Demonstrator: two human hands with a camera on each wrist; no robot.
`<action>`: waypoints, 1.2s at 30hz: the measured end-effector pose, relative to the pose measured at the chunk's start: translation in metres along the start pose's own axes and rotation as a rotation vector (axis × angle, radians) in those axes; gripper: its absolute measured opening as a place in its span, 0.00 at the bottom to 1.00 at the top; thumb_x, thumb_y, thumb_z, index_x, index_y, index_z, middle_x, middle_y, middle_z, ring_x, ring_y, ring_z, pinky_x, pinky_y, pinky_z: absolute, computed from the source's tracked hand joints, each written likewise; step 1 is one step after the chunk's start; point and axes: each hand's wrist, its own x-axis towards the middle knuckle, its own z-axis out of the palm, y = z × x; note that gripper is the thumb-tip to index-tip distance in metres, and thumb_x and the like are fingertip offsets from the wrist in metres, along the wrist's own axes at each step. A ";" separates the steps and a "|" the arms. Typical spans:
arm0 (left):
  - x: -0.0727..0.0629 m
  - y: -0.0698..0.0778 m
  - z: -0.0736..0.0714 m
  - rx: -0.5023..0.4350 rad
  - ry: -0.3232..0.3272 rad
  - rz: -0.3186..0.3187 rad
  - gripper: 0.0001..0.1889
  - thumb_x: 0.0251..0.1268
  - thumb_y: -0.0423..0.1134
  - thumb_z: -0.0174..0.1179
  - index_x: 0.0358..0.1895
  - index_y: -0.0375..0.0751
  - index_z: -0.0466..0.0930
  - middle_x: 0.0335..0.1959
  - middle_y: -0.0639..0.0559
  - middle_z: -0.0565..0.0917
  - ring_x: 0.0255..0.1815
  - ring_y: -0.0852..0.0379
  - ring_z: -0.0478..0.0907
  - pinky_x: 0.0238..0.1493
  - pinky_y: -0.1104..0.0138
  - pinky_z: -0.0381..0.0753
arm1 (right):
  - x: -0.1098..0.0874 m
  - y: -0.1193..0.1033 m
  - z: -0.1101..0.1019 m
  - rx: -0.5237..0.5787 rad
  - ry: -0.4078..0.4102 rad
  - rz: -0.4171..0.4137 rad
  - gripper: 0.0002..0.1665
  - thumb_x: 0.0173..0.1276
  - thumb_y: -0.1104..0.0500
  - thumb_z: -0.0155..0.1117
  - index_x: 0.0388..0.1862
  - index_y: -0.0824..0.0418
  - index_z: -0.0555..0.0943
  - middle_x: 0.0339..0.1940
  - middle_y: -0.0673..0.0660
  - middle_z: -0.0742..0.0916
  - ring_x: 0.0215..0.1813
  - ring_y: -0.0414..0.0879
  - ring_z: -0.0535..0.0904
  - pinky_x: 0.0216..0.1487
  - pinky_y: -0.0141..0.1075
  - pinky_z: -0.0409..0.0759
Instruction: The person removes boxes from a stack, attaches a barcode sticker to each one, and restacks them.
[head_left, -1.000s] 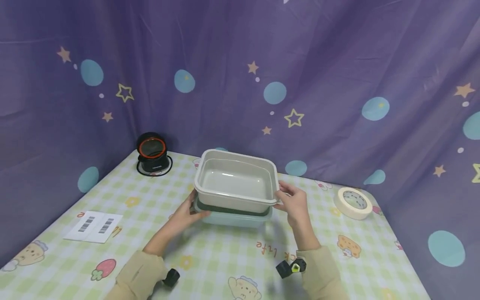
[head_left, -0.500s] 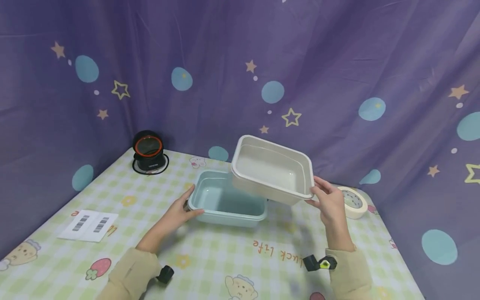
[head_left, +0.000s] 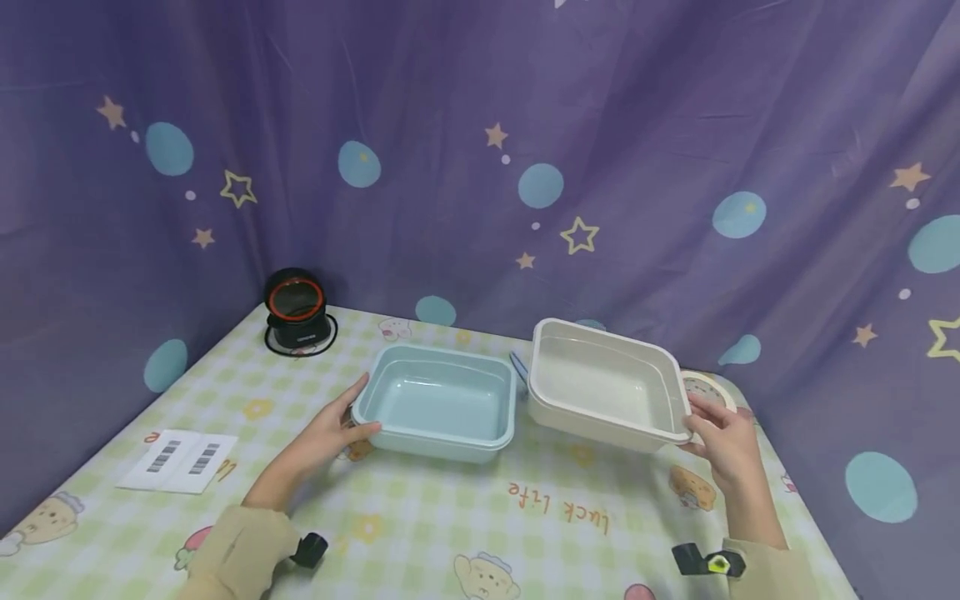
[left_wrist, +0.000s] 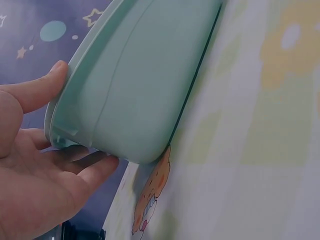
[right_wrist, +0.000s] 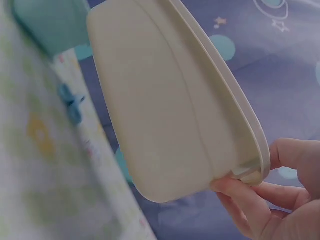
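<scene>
A light blue plastic basin [head_left: 431, 444] sits on the table near the middle. My left hand [head_left: 324, 432] holds its left end, thumb against the rim and fingers below, as the left wrist view shows. To the right, a cream plastic basin [head_left: 592, 422] is held up over the table, slightly tilted. At its right end my right hand [head_left: 726, 442] pinches the rim between thumb and fingers, with fingertips [right_wrist: 227, 184] under the lip in the right wrist view. Nothing lies inside either basin.
A small blue object [head_left: 518, 364] lies behind, between the basins, partly hidden. A roll of masking tape [head_left: 729, 390] stands behind my right hand. At the back left is a black device with an orange ring [head_left: 302, 332]. Barcode paper [head_left: 177, 462] lies at left.
My right hand has lifted the cream basin out of the blue one, carried it right and lowered it somewhat. My left hand has stayed on the blue basin, which has shifted slightly left.
</scene>
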 end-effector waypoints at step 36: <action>-0.002 -0.006 -0.005 0.028 0.015 0.014 0.47 0.68 0.41 0.59 0.77 0.35 0.33 0.78 0.34 0.38 0.78 0.32 0.40 0.74 0.44 0.52 | -0.013 0.049 0.014 0.018 -0.096 0.134 0.33 0.72 0.62 0.55 0.71 0.73 0.60 0.50 0.52 0.81 0.39 0.32 0.83 0.47 0.30 0.84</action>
